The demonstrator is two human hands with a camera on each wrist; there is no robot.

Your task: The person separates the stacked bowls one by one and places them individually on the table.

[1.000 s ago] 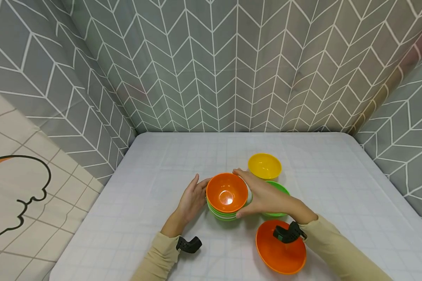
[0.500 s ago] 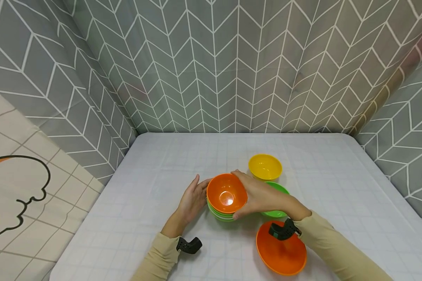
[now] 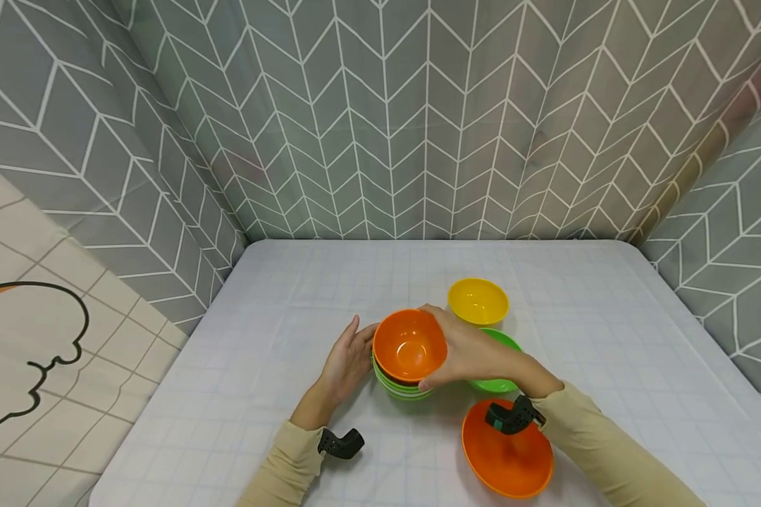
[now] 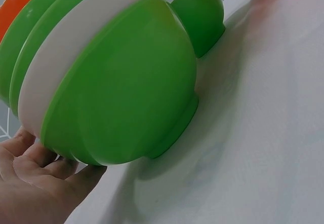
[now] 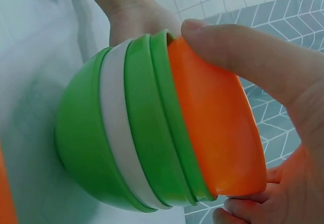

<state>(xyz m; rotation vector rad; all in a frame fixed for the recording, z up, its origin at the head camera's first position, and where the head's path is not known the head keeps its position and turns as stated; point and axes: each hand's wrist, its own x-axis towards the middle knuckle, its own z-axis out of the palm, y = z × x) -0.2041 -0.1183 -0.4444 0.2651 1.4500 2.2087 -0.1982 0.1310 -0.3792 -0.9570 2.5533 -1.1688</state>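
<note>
Green-and-white stack (image 3: 403,391), below centre of the head frame: orange bowl (image 3: 409,345) on top now slightly raised, seemingly parting from it.
My right hand (image 3: 469,351) grips that bowl, thumb lower right, fingers upper right; its lower edge newly apart from the stack. My left hand (image 3: 347,362), fingers loose, touches the stack's left side.

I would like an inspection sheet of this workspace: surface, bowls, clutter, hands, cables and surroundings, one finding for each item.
Surface: table, covered in white cloth.
Bowls: stack of green and white, with top orange bowl; yellow bowl, loose green bowl and second orange bowl at the right.
Clutter: nothing seen.
Left hand: touches the stack's side.
Right hand: grips the top orange bowl.
Cables: nothing seen.
Surroundings: grey curtains with white zigzag lines.
</note>
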